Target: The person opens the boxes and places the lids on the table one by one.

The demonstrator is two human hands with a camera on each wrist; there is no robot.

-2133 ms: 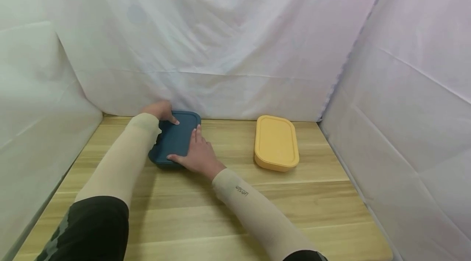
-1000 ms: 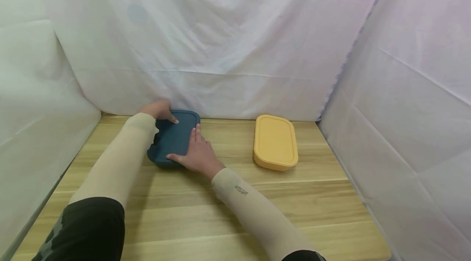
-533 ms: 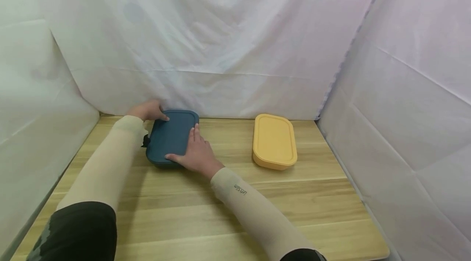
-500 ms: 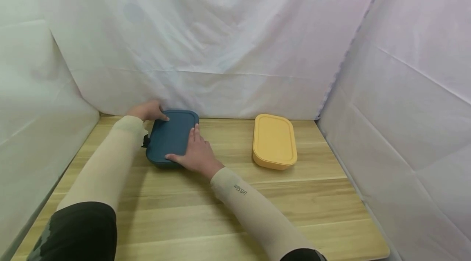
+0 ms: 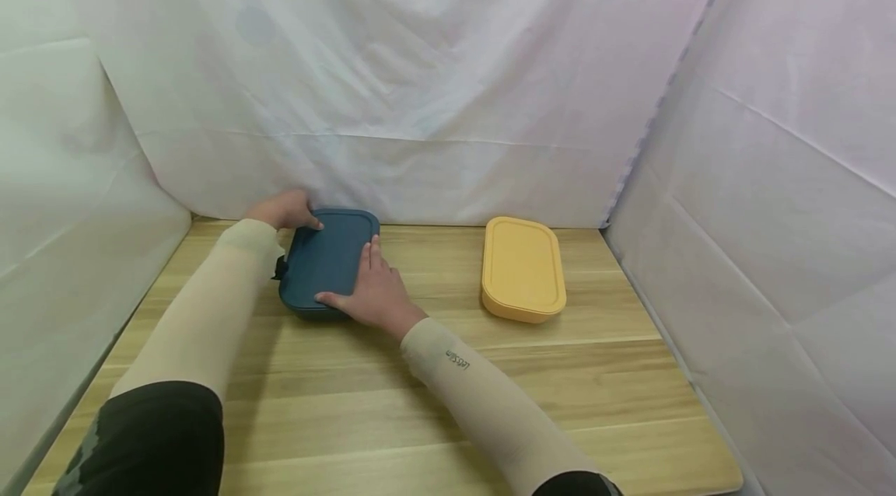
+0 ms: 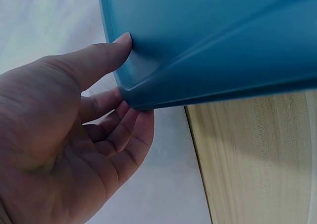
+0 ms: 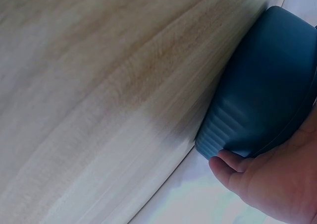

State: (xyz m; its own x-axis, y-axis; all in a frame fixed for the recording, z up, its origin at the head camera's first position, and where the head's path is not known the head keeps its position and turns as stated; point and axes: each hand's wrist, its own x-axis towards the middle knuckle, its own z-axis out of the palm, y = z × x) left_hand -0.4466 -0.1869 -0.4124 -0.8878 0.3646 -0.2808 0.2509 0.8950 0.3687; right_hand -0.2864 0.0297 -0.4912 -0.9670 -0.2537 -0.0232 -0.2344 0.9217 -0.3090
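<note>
A dark blue rectangular lunch box (image 5: 329, 267) with a lid stands on the table at the left rear, close to the cloth backdrop. My left hand (image 5: 285, 210) grips its far left corner. The left wrist view shows the thumb on the lid (image 6: 213, 26) and the other fingers bent under the corner's rim. My right hand (image 5: 380, 292) holds the near right part of the box, thumb over the lid's near end and fingers along the right edge. In the right wrist view, fingertips (image 7: 223, 168) touch the box's ribbed side wall (image 7: 257, 80).
To the right, a yellow lidded lunch box (image 5: 523, 267) stands on the wooden table (image 5: 448, 410). White cloth (image 5: 420, 76) hangs behind the table and along both sides. A small black piece (image 5: 280, 268) shows by the left wrist.
Between one second and half a second ago, my left hand shifted left toward the box's far left corner, baring more of the lid. The right hand and both boxes hold their places.
</note>
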